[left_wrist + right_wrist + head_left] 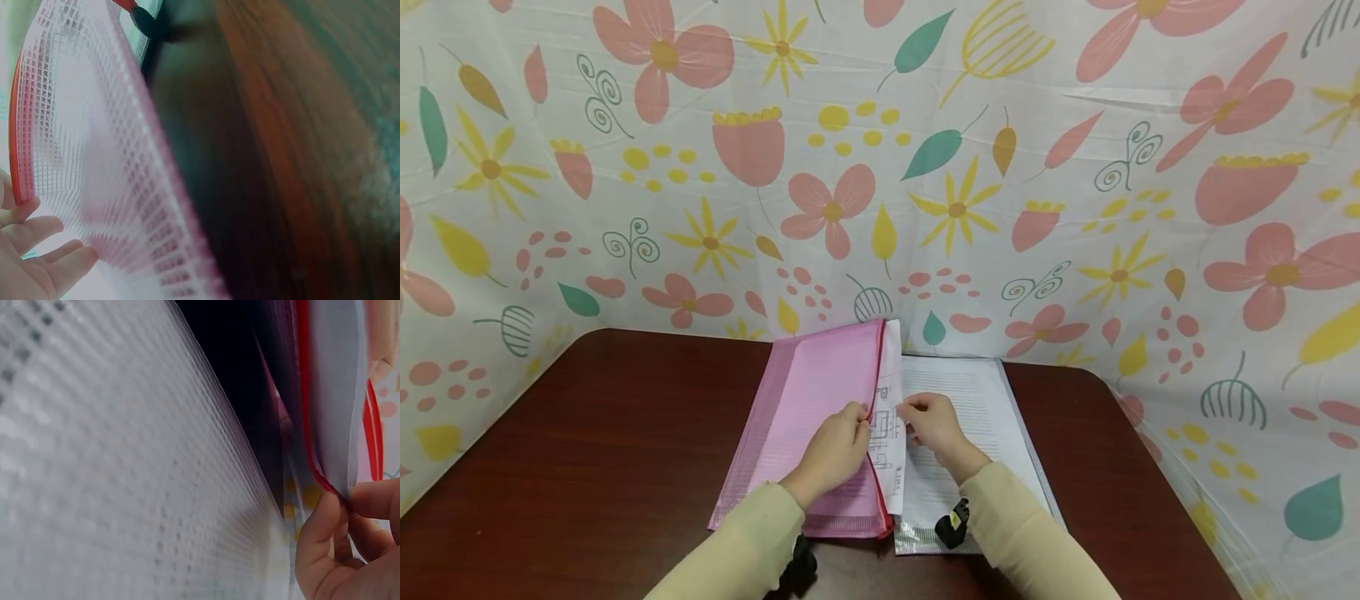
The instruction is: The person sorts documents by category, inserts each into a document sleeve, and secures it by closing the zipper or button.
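Note:
A pink mesh zipper pouch (820,358) with a red zipper edge lies left of centre on the table in the head view. Sheets of paper (891,450) with line drawings stick out of its right side, along the zipper. My left hand (835,446) grips the pouch's zipper edge between thumb and fingers; the left wrist view shows the fingers (44,228) under the mesh. At the papers' outer edge, my right hand (936,425) pinches them with thumb and fingertips. The right wrist view shows this pinch close to the red zipper (304,394).
A clear mesh pouch (992,400) with printed sheets inside lies to the right, partly under my right hand. Both pouches rest on a dark red-brown wooden table (602,442). Behind it hangs a white cloth (850,100) printed with flowers and leaves.

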A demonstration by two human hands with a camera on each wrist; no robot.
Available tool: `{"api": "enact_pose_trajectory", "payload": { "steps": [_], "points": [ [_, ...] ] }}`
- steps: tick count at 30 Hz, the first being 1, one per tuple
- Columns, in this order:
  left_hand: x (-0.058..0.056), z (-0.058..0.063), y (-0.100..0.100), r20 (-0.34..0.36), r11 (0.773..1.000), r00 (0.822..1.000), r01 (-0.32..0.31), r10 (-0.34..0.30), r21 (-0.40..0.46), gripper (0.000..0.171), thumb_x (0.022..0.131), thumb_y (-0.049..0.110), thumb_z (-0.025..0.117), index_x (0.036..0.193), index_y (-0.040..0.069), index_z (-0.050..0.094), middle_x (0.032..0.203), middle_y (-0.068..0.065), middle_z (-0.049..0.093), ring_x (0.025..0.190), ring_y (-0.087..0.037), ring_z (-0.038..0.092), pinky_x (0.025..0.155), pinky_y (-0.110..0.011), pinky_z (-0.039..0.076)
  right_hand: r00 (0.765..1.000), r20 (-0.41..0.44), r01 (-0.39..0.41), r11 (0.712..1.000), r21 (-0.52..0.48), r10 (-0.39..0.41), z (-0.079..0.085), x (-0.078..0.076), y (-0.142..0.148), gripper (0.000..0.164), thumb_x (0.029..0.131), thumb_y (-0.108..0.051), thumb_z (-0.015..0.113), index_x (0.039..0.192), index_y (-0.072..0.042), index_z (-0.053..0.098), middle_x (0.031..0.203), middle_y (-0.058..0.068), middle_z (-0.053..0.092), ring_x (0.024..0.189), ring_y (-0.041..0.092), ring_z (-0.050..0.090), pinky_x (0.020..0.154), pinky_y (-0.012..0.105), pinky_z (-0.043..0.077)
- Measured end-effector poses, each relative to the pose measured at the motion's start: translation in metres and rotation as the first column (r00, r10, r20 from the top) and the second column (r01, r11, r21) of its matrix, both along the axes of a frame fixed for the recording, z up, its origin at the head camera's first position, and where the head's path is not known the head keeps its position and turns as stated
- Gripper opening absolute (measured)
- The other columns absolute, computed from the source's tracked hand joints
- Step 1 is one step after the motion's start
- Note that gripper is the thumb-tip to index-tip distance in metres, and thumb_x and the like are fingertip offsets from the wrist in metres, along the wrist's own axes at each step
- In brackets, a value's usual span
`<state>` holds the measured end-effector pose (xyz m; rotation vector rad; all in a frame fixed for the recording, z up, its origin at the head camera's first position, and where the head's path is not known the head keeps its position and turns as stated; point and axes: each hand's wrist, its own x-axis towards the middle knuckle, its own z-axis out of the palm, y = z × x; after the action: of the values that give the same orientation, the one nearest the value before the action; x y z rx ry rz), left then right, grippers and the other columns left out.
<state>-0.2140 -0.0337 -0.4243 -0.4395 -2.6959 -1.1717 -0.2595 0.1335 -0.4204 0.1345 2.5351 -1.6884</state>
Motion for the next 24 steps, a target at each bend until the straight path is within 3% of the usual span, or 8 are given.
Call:
{"api": "enact_pose_trajectory", "payload": {
  "steps": [9,16,19,24],
  "points": [
    [0.001,0.002,0.001,-0.008,1.0,1.0,0.014,-0.014,0.018,0.012,0.095,0.011,0.046,0.096,0.005,0.056,0.074,-0.005,0.061,0.058,-0.01,0.047,0.053,-0.023,0.039,1.0,-0.023,0.004,1.0,-0.01,-0.004,0.0,0.004,-0.007,0.017,0.087,-0.011,0.062,0.093,0.003,0.068,0.086,0.01,0.062,0.064,0.01,0.058,0.049,0.025,0.05],
    [0.001,0.002,0.002,-0.003,1.0,1.0,0.009,-0.009,0.021,0.012,0.095,0.012,0.046,0.097,0.006,0.057,0.097,-0.014,0.069,0.064,-0.012,0.053,0.057,-0.027,0.045,1.0,-0.008,0.029,0.999,0.014,-0.029,-0.004,-0.001,-0.012,0.02,0.087,-0.014,0.062,0.094,0.004,0.069,0.077,0.006,0.06,0.061,0.01,0.053,0.05,0.026,0.051],
    [0.001,0.0,0.002,-0.009,1.0,1.0,0.003,-0.003,0.008,0.012,0.095,0.012,0.046,0.096,0.007,0.057,0.1,-0.015,0.069,0.072,-0.015,0.058,0.063,-0.03,0.048,1.0,-0.019,0.001,0.999,0.039,-0.001,-0.001,-0.001,-0.01,0.021,0.088,-0.012,0.061,0.094,0.006,0.068,0.081,0.009,0.061,0.061,0.01,0.055,0.054,0.029,0.054],
    [0.002,-0.001,0.002,0.005,1.0,1.0,0.01,-0.01,0.006,0.011,0.095,0.011,0.045,0.096,0.007,0.056,0.094,-0.013,0.068,0.069,-0.014,0.055,0.061,-0.029,0.046,0.998,-0.023,-0.059,0.997,0.058,0.061,0.009,-0.001,-0.004,0.02,0.089,-0.008,0.058,0.094,0.009,0.067,0.091,0.016,0.064,0.066,0.013,0.06,0.059,0.033,0.057]
  ]
}}
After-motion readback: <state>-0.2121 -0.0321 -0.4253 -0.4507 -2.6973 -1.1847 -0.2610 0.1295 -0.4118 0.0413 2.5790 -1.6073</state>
